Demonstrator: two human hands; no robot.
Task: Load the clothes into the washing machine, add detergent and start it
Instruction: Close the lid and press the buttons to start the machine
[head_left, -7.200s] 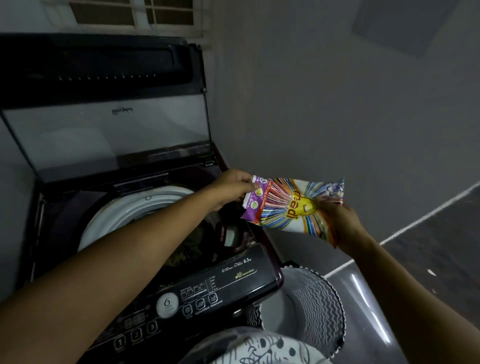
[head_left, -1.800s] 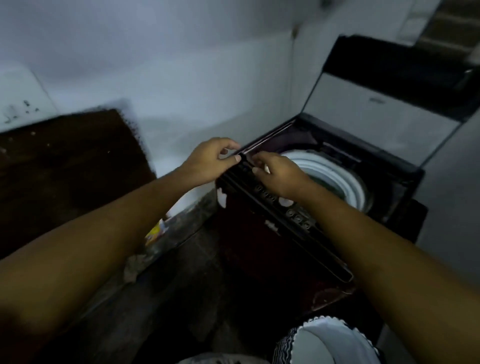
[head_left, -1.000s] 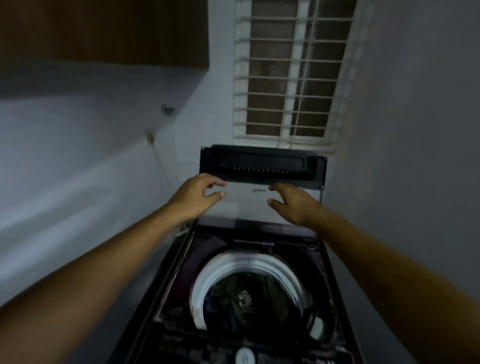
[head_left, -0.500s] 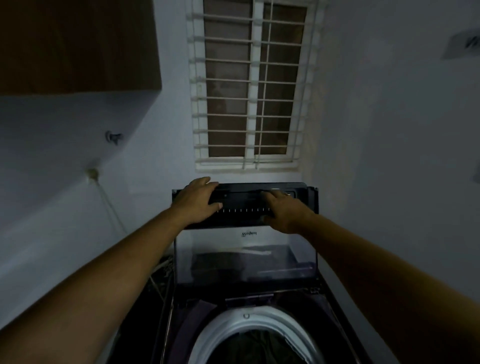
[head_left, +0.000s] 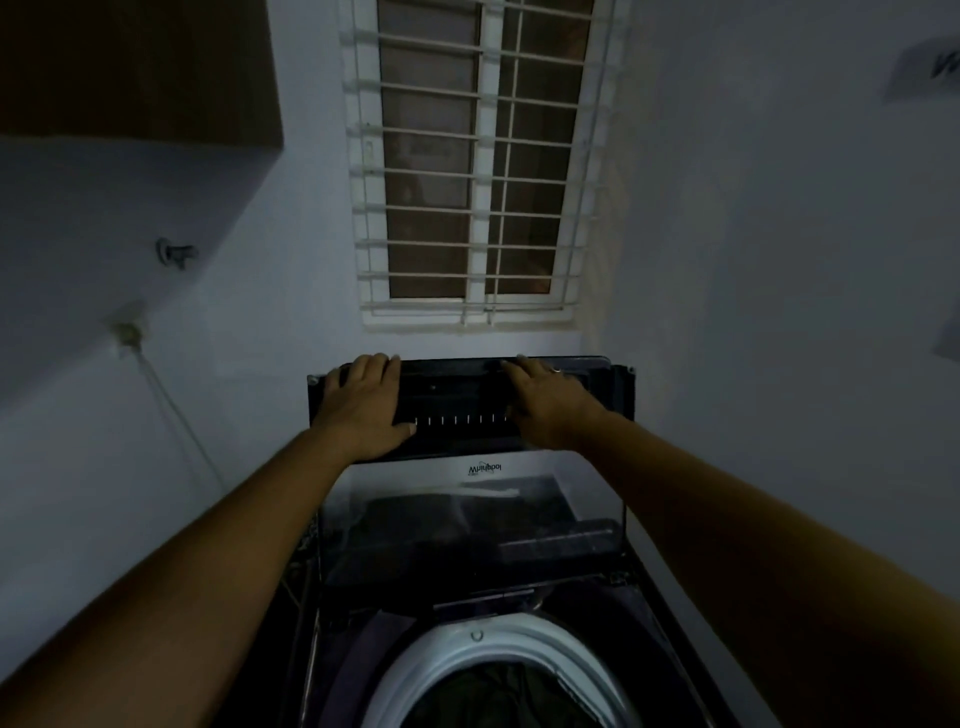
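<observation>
Lid (head_left: 470, 499) stands raised behind the drum (head_left: 498, 654). Left hand (head_left: 363, 410) and right hand (head_left: 545, 408) grip its top edge, fingers curled over. Closing likely means pulling toward the drum.

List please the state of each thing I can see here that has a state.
Lid: raised, upright, folded at its top.
Left hand: flat on the lid's top panel, fingers over its edge.
Right hand: on the same panel.
Drum: uncovered, dark clothes inside.
Window: shut, barred.
</observation>
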